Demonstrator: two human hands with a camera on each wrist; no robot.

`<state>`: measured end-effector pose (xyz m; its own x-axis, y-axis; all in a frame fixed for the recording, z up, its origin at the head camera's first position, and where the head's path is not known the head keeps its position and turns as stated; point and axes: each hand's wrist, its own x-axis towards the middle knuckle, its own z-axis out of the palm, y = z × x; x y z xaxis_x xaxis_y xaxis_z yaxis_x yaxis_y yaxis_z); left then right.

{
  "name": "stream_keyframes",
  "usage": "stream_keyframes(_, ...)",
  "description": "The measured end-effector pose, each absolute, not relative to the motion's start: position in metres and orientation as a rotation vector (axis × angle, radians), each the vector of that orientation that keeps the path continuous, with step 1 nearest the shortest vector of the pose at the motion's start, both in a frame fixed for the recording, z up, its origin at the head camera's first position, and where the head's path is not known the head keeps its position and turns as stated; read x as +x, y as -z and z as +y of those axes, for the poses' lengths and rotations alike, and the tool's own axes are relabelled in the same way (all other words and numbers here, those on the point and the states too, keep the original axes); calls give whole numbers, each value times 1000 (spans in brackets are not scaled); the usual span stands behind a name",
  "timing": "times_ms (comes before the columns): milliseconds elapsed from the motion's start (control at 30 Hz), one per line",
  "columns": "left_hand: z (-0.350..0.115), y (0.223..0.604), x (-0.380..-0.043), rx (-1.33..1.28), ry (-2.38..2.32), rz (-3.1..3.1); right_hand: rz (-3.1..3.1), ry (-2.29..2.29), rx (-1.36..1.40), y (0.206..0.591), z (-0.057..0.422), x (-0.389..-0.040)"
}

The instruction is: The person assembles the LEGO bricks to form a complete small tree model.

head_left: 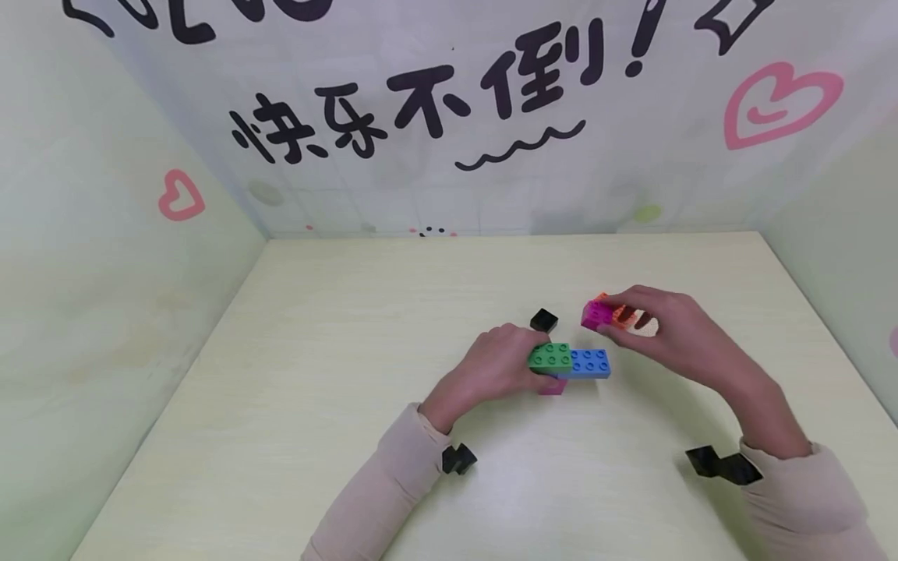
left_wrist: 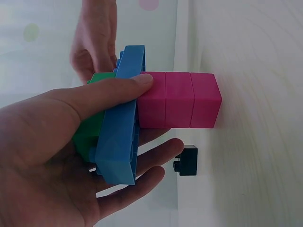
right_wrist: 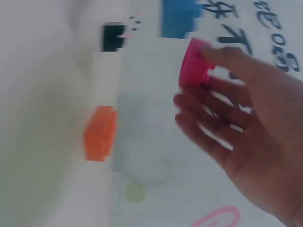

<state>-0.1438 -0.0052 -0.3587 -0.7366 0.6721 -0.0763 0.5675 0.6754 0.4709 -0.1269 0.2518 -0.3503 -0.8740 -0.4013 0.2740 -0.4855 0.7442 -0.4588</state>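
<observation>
My left hand (head_left: 501, 362) grips a joined stack of toy building bricks. In that stack a green brick (head_left: 550, 357) sits on a long blue brick (head_left: 592, 363), and a column of pink bricks (left_wrist: 180, 100) hangs beneath. The left thumb lies across the blue brick and the upper pink one. To the right, my right hand (head_left: 669, 327) pinches a single magenta brick (head_left: 597, 315) between thumb and fingertips, apart from the stack. In the right wrist view that magenta brick (right_wrist: 194, 64) is held off the table.
An orange brick (right_wrist: 100, 133) stands on the table, partly behind the right hand in the head view. A small black brick (head_left: 543, 320) lies just beyond the left hand. A printed wall sheet (head_left: 393, 187) rises behind the pale tabletop (head_left: 337, 312), with side walls left and right.
</observation>
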Motion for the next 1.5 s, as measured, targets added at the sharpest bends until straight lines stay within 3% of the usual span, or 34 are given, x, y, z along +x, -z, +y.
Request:
stream_keyframes(200, -7, 360, -145, 992, -643, 2637, -2751, -975, 957, 336, 246, -116)
stream_keyframes(500, -6, 359, -144, 985, -642, 2635, -2802, -1006, 1026, 337, 244, -115)
stream_keyframes(1500, -5, 361, -145, 999, -671, 2637, -2850, -946, 992, 338, 238, -113)
